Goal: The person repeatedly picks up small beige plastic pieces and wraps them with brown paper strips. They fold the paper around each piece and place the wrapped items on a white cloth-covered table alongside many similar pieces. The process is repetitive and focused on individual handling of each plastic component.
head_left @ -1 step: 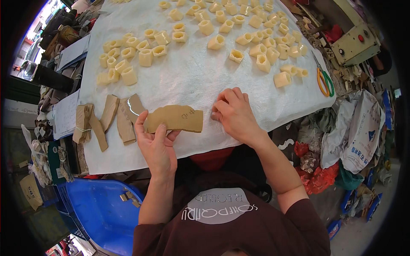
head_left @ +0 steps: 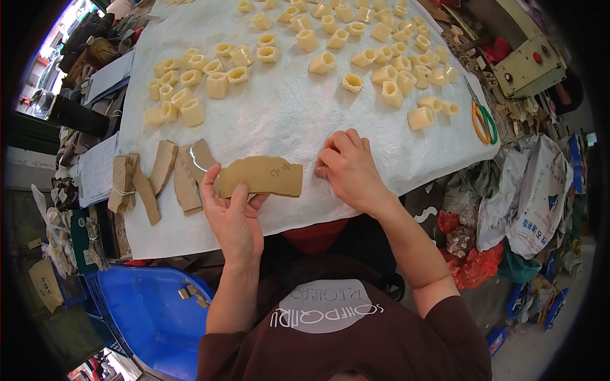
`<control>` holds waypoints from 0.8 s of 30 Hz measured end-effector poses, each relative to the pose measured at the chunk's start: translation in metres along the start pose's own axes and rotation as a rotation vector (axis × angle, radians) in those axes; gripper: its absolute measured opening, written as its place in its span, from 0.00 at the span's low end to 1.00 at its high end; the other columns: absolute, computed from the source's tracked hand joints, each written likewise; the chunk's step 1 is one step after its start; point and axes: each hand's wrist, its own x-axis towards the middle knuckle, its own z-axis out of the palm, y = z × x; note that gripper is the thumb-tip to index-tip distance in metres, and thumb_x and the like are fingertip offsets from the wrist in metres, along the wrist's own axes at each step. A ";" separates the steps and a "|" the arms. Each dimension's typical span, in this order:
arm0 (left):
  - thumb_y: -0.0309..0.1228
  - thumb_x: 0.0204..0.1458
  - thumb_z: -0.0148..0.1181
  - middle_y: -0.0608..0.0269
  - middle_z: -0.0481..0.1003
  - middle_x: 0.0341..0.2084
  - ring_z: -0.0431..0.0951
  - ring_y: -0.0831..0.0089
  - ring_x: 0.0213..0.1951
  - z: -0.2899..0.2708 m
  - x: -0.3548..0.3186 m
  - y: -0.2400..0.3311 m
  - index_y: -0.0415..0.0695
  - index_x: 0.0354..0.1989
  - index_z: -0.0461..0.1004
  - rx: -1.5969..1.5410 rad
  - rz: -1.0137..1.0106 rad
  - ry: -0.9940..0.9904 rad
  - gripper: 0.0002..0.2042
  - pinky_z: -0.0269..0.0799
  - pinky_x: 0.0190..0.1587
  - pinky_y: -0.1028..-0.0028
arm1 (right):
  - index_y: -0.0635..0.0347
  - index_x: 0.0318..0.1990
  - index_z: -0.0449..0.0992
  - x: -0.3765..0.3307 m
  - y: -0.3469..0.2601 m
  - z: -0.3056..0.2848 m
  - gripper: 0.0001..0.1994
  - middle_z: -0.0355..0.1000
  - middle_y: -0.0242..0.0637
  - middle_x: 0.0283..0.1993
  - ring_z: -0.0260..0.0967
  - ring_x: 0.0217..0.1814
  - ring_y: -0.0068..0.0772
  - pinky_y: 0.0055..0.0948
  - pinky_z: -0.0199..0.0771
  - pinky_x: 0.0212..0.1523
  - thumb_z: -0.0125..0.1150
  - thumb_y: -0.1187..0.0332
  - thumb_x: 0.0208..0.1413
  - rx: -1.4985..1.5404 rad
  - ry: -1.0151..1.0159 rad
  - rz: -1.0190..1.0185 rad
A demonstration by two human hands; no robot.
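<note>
My left hand (head_left: 234, 219) grips a brown cardboard piece (head_left: 262, 178) by its left end, thumb in front and fingers behind. The piece has a wavy upper edge and handwritten marks. To the right of it, and apart from it, my right hand (head_left: 347, 170) is over the white-covered table with fingers curled and tips pressed together. Whatever those fingertips hold, if anything, is hidden. Left of my left hand lie more cardboard strips (head_left: 164, 166), and a bundle of cardboard (head_left: 122, 184) with a thin tie around it.
Many hollow, pale yellow blocks (head_left: 307, 42) cover the far part of the white sheet (head_left: 273, 114). Scissors with orange and green handles (head_left: 485, 124) lie at the right edge. A blue tub (head_left: 152, 317) stands below left; white sacks (head_left: 534, 197) and red bags (head_left: 473, 267) are at right.
</note>
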 end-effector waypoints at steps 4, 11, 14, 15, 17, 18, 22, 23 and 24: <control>0.18 0.52 0.45 0.52 0.68 0.43 0.74 0.64 0.43 -0.002 0.000 0.000 0.43 0.54 0.52 -0.013 -0.009 0.004 0.21 0.75 0.41 0.65 | 0.58 0.25 0.70 0.000 0.002 0.001 0.04 0.62 0.33 0.36 0.56 0.43 0.37 0.35 0.54 0.43 0.59 0.74 0.41 0.023 -0.009 0.005; 0.17 0.52 0.44 0.52 0.68 0.44 0.74 0.64 0.43 -0.007 0.000 -0.001 0.43 0.55 0.52 0.015 -0.016 -0.004 0.21 0.75 0.42 0.64 | 0.59 0.25 0.66 -0.002 0.011 -0.010 0.08 0.62 0.36 0.36 0.57 0.42 0.39 0.34 0.56 0.45 0.60 0.79 0.38 0.195 -0.081 -0.012; 0.17 0.52 0.43 0.52 0.68 0.44 0.74 0.64 0.44 -0.004 -0.001 -0.002 0.43 0.55 0.52 0.019 -0.028 0.003 0.21 0.75 0.43 0.64 | 0.59 0.25 0.66 -0.006 0.018 -0.014 0.09 0.64 0.36 0.34 0.58 0.40 0.40 0.33 0.57 0.44 0.60 0.80 0.37 0.290 -0.081 -0.011; 0.17 0.52 0.43 0.52 0.67 0.44 0.74 0.64 0.44 -0.004 -0.001 -0.002 0.43 0.55 0.52 0.019 -0.033 0.007 0.21 0.75 0.43 0.64 | 0.60 0.25 0.66 -0.007 0.019 -0.015 0.09 0.64 0.36 0.33 0.59 0.39 0.40 0.32 0.58 0.44 0.61 0.80 0.37 0.324 -0.073 -0.002; 0.17 0.53 0.43 0.52 0.67 0.44 0.74 0.64 0.44 -0.004 -0.001 -0.003 0.43 0.55 0.52 0.013 -0.034 0.009 0.21 0.75 0.43 0.64 | 0.60 0.25 0.66 -0.009 0.012 -0.019 0.09 0.65 0.35 0.31 0.60 0.37 0.40 0.33 0.60 0.42 0.61 0.80 0.37 0.317 -0.057 -0.027; 0.17 0.53 0.43 0.52 0.67 0.44 0.74 0.64 0.44 -0.005 -0.001 -0.003 0.43 0.55 0.52 0.012 -0.033 0.011 0.21 0.75 0.43 0.64 | 0.60 0.26 0.66 -0.012 0.007 -0.021 0.09 0.65 0.35 0.29 0.61 0.36 0.40 0.33 0.61 0.41 0.61 0.80 0.38 0.315 -0.049 -0.041; 0.17 0.53 0.42 0.52 0.67 0.44 0.74 0.64 0.44 -0.004 -0.001 0.000 0.43 0.55 0.51 0.032 -0.032 0.021 0.21 0.75 0.43 0.64 | 0.60 0.33 0.70 -0.048 -0.020 -0.024 0.11 0.67 0.36 0.27 0.65 0.34 0.40 0.32 0.65 0.34 0.60 0.80 0.39 0.473 -0.182 -0.001; 0.17 0.53 0.42 0.52 0.67 0.44 0.74 0.64 0.44 -0.001 -0.001 0.000 0.43 0.55 0.51 0.031 -0.032 0.017 0.21 0.75 0.43 0.64 | 0.60 0.36 0.70 -0.053 -0.026 -0.024 0.13 0.67 0.36 0.27 0.66 0.33 0.40 0.32 0.66 0.31 0.60 0.80 0.40 0.434 -0.224 -0.067; 0.17 0.53 0.42 0.52 0.67 0.44 0.74 0.64 0.43 0.002 -0.001 -0.001 0.43 0.55 0.51 0.029 -0.033 0.013 0.21 0.75 0.43 0.65 | 0.62 0.40 0.70 -0.057 -0.025 -0.020 0.16 0.68 0.38 0.27 0.67 0.32 0.41 0.33 0.67 0.30 0.61 0.79 0.40 0.332 -0.262 -0.206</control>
